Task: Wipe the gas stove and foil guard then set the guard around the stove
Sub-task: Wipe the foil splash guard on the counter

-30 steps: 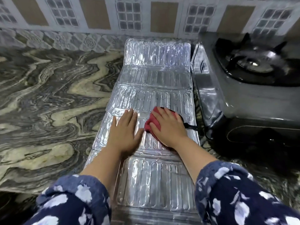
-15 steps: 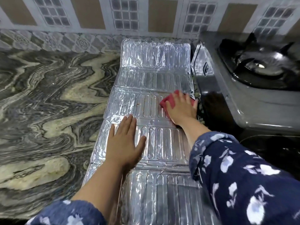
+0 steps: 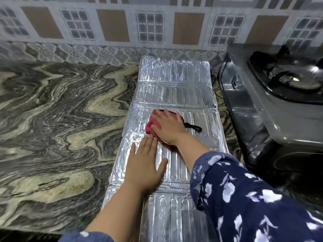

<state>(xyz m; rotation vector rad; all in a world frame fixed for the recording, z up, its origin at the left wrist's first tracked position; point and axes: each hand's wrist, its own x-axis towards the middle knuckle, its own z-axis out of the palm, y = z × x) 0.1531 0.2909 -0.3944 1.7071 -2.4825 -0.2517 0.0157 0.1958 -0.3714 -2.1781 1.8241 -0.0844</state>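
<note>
The ribbed silver foil guard lies unfolded flat on the marble counter, running from the wall toward me. My right hand presses a red cloth with a black strap onto its middle panel, left of centre. Palm down with fingers spread, my left hand rests flat on the panel nearer to me and holds nothing. The grey gas stove stands just right of the guard, its black burner at the upper right.
Swirled grey and beige marble counter stretches left of the guard. A patterned tiled wall rises behind. My blue flowered sleeve covers the lower right of the view.
My right hand slid the red cloth from the near panel up to the right side of the middle panel, then leftward across it. My left hand stayed pressed on the guard.
</note>
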